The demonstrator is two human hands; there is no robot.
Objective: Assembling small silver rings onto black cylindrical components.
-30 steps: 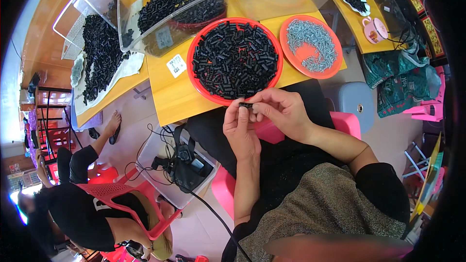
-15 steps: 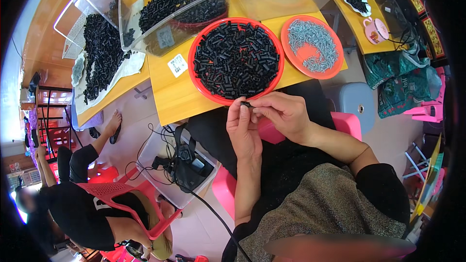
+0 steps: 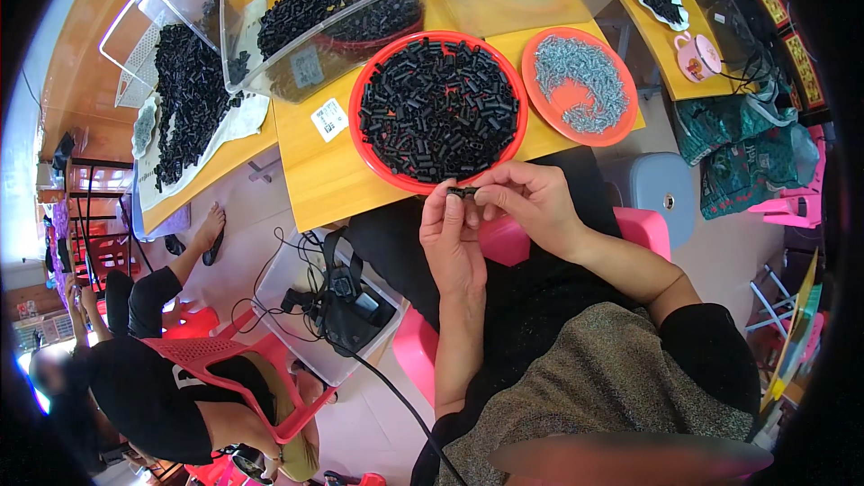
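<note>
Just in front of the near rim of a red basin [image 3: 357, 146], both my hands meet at a small black plastic part [image 3: 463, 192]. My left hand [image 3: 451, 232] pinches its left end between thumb and fingers. At its other end, my right hand [image 3: 531, 207] has thumb and forefinger closed on the same part. The basin is full of short black tubular pieces [image 3: 436, 103]. To its right lies an orange-red plate [image 3: 587, 129] with many small silvery screws or pins [image 3: 580, 72]; the fine shape is too small to tell.
Behind the basin stands a clear plastic bin [image 3: 306, 67] of black pieces. A heap of them [image 3: 184, 99] lies on white cloth beside a white basket [image 3: 144, 58]. A clear box with cables [image 3: 337, 297] is left of my legs. Another person [image 3: 180, 391] sits at lower left.
My right hand has shifted slightly, and its fingers have changed their hold on the black part, more of which now shows. My left hand is nearly still.
</note>
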